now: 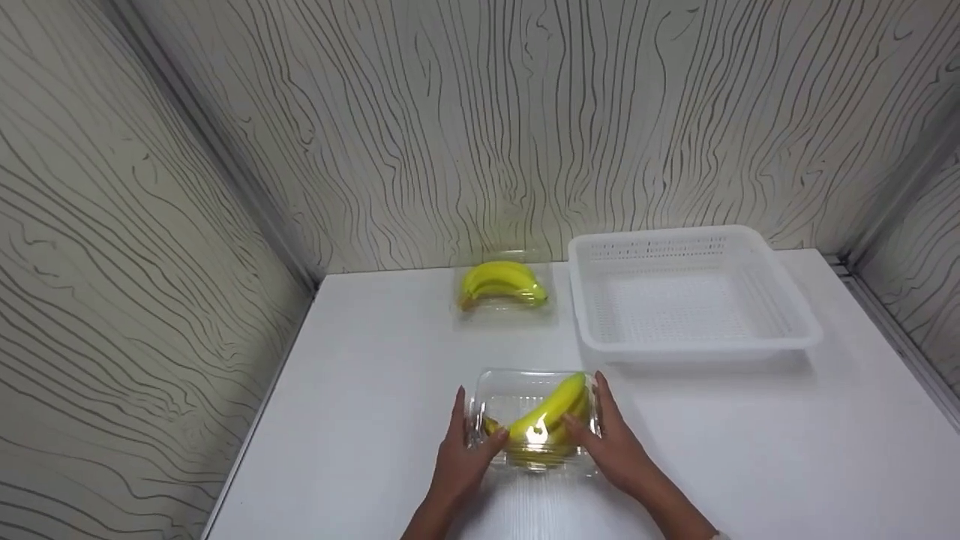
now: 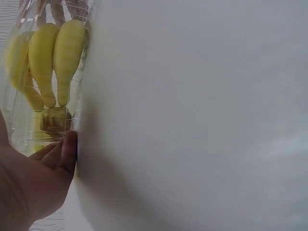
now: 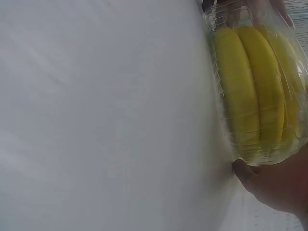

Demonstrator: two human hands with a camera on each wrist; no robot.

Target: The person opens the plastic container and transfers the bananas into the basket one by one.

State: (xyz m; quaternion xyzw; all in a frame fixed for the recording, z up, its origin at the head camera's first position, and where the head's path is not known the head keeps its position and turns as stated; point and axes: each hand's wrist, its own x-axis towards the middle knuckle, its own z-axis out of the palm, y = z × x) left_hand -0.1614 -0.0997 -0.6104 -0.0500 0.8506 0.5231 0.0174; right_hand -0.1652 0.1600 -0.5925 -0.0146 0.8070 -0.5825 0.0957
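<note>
A clear plastic box (image 1: 517, 390) with a bunch of yellow bananas (image 1: 551, 409) inside stands on the white table (image 1: 375, 390) near its front. My left hand (image 1: 461, 444) holds the box's left side, fingers along the wall and thumb over the lid. My right hand (image 1: 611, 441) holds the right side the same way. In the left wrist view the left hand (image 2: 36, 185) touches the box's lower edge under the bananas (image 2: 55, 57). In the right wrist view the right hand (image 3: 279, 185) sits under the wrapped bananas (image 3: 250, 86).
A second clear box with bananas (image 1: 501, 283) lies at the back of the table by the wall. A white perforated basket (image 1: 787, 334) stands to its right, with nothing in it. Wood-grain walls close in the table at the left, back and right.
</note>
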